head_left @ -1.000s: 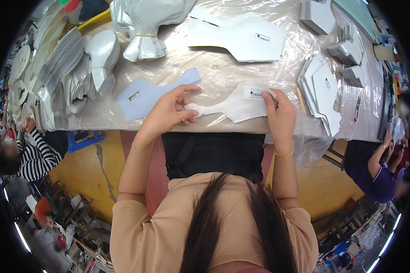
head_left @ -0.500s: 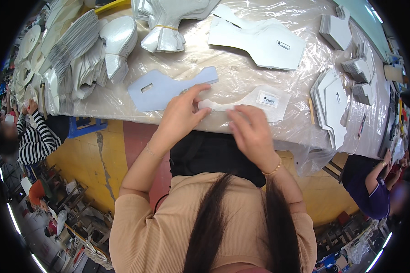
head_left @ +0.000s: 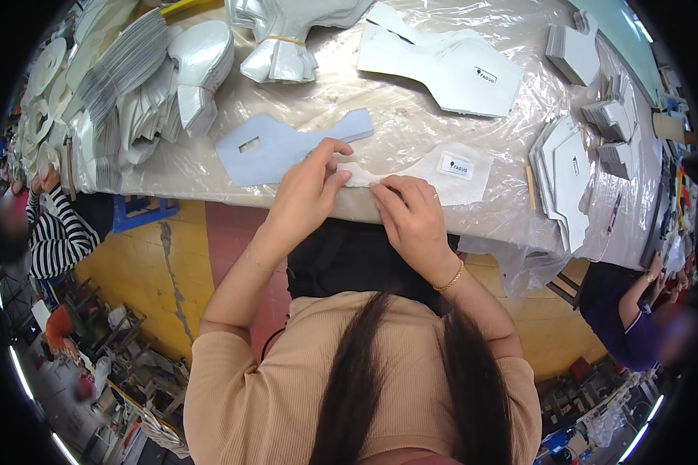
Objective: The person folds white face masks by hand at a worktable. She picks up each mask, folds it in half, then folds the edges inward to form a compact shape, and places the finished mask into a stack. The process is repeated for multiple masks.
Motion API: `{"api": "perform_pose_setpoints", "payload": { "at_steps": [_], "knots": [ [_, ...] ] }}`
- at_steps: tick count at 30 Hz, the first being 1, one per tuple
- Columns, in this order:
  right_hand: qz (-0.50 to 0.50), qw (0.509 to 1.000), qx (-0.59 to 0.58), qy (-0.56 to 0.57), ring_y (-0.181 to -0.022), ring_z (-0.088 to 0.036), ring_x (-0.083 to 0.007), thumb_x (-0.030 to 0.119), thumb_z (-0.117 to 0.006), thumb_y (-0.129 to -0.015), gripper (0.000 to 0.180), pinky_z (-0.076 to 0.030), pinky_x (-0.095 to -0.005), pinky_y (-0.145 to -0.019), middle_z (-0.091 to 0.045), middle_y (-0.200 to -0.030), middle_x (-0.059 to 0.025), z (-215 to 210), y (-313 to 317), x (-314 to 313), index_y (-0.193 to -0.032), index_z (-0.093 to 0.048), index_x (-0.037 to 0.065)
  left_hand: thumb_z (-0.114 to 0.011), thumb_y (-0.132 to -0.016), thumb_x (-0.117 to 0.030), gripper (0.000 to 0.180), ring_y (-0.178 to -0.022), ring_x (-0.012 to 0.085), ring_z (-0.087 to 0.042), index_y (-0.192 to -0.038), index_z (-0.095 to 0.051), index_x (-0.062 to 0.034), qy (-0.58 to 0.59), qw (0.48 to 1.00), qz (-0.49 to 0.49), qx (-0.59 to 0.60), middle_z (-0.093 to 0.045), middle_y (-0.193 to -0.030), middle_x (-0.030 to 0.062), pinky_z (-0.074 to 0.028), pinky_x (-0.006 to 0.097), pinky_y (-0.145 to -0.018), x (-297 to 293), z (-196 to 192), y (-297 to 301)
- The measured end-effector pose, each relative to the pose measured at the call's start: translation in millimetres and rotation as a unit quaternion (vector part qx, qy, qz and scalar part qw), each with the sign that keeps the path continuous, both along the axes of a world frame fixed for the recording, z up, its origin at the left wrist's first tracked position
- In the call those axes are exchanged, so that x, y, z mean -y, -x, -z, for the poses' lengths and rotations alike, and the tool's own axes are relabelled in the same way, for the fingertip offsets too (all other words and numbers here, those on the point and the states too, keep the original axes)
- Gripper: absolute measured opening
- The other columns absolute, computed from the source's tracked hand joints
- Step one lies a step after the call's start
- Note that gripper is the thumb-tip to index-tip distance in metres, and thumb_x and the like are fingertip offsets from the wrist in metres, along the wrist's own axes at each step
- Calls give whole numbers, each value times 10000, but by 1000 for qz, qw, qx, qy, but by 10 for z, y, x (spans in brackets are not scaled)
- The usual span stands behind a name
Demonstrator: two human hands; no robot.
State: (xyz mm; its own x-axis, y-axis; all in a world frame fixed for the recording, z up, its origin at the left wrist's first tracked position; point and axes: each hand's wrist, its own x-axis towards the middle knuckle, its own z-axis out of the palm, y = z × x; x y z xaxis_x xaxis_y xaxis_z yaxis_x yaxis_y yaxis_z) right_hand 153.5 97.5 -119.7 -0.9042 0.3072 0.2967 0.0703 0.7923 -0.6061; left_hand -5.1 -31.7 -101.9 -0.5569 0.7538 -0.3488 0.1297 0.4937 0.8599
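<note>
A white cut piece [head_left: 420, 172] with a small label lies at the table's near edge, its narrow end pointing left. My left hand [head_left: 306, 190] pinches that narrow end between thumb and fingers. Just to the right, my right hand [head_left: 415, 221] has its fingers closed at the piece's near edge, thumb tucked below. Under and beyond my left hand rests a pale blue cut piece [head_left: 275, 143] with a rectangular slot; my left fingers cover part of its edge.
The table [head_left: 318, 105] is covered in clear plastic. A stack of labelled white pieces [head_left: 450, 74] lies beyond, with a banded bundle [head_left: 283, 58] to its left. More stacks [head_left: 562, 174] stand at the right beside a pen-like tool [head_left: 614, 212]. People work at both sides.
My right hand has moved left along the white piece's near edge, closer to my left hand, and its fingers have closed there. My left hand has barely moved.
</note>
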Motion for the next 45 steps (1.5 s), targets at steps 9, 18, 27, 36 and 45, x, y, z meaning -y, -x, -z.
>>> {"api": "perform_pose_setpoints", "payload": {
  "at_steps": [9, 18, 27, 36, 45],
  "knots": [
    [36, 996, -3, 76, -883, -596, -278, 38, -723, -802, 164, -469, -385, -783, -637, -961, -78, -18, 86, -41, -951, -656, 50, -675, -887, -3, 439, -606, 24, -492, -1300, -531, -46, -10, 994, -7, 109, -578, -903, 30, -401, 187, -543, -24, -4, -53],
    [46, 996, -5, 78, -924, -587, -262, 53, -722, -809, 132, -448, -380, -809, -638, -986, -61, -27, 65, 15, -923, -657, 54, -675, -866, 7, 417, -578, 23, -514, -1261, -546, -29, 16, 985, 1, 173, -619, -923, 48, -397, 184, -430, -102, -56, -57],
    [53, 994, -8, 98, -928, -594, -269, 34, -726, -803, 134, -456, -381, -817, -649, -998, -68, -21, 62, 15, -922, -666, 36, -676, -864, 39, 433, -576, 16, -494, -1266, -540, -50, 1, 988, 3, 157, -640, -893, 46, -377, 174, -480, -119, -43, -43],
    [48, 994, -7, 94, -933, -584, -263, 38, -718, -803, 132, -442, -383, -819, -639, -1001, -63, -2, 64, 4, -920, -656, 39, -670, -847, 41, 466, -592, 33, -468, -1278, -536, -75, 11, 997, 43, 66, -615, -835, 43, -385, 203, -534, -138, -123, -100],
    [60, 994, 10, 96, -934, -590, -290, -3, -700, -753, 160, -467, -393, -826, -654, -1028, -90, -16, 73, 12, -872, -595, 24, -670, -826, 29, 474, -566, 67, -470, -1267, -535, -81, 7, 998, 66, 2, -614, -805, 57, -396, 240, -533, -155, -152, -84]
  ]
}}
